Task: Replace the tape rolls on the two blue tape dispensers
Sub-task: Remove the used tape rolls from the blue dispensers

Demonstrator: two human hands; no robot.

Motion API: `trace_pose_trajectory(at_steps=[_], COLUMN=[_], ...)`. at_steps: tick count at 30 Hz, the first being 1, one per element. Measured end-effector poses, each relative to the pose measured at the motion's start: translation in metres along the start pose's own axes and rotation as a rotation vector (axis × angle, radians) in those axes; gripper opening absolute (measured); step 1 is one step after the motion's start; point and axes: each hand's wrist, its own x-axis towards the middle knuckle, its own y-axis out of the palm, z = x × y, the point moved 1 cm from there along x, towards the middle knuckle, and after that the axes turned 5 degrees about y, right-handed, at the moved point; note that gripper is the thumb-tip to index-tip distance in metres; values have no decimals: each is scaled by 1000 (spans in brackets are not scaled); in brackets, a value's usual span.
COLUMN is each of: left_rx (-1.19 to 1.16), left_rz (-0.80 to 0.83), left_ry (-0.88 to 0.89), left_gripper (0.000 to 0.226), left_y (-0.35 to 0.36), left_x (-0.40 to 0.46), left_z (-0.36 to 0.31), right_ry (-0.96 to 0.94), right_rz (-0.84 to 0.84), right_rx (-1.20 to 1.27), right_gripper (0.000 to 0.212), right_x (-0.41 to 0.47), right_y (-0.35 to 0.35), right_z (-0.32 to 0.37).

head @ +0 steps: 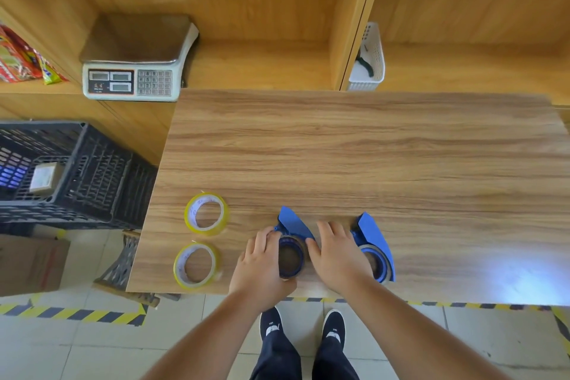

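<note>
Two blue tape dispensers lie near the front edge of the wooden table [370, 148]. The left dispenser [293, 225] holds a nearly spent roll with a brown core [290, 256]. My left hand [262, 262] grips that roll from the left side. My right hand [336, 253] presses against the same dispenser from the right. The right dispenser [374, 234] lies just beyond my right hand, partly hidden by it. Two fresh yellowish tape rolls lie flat to the left, one farther [206, 214] and one nearer [196, 265].
A weighing scale [135, 62] stands on a shelf at the back left. A black plastic crate [61, 170] sits left of the table. A white basket [368, 62] stands on the shelf behind. Yellow-black hazard tape [77, 315] marks the floor under the table edge.
</note>
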Motion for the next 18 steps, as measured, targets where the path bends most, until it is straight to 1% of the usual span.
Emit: trace_pose_trajectory(at_steps=[3, 5, 14, 18], left_rx=[-28, -70, -155, -120], left_rz=[-56, -80, -180, -167], left_ry=[38, 38, -20, -50], left_gripper=[84, 83, 96, 96], left_y=[-16, -28, -71, -74], left_x=[4, 13, 94, 132], left_z=[-6, -11, -29, -29], right_ry=[-73, -86, -2, 39], right_rz=[-129, -178, -238, -233], right_rx=[-37, -46, -55, -62], right_gripper=[57, 62, 69, 71], right_x=[3, 6, 34, 56], right_y=[-16, -27, -69, -79], right_z=[7, 11, 4, -6])
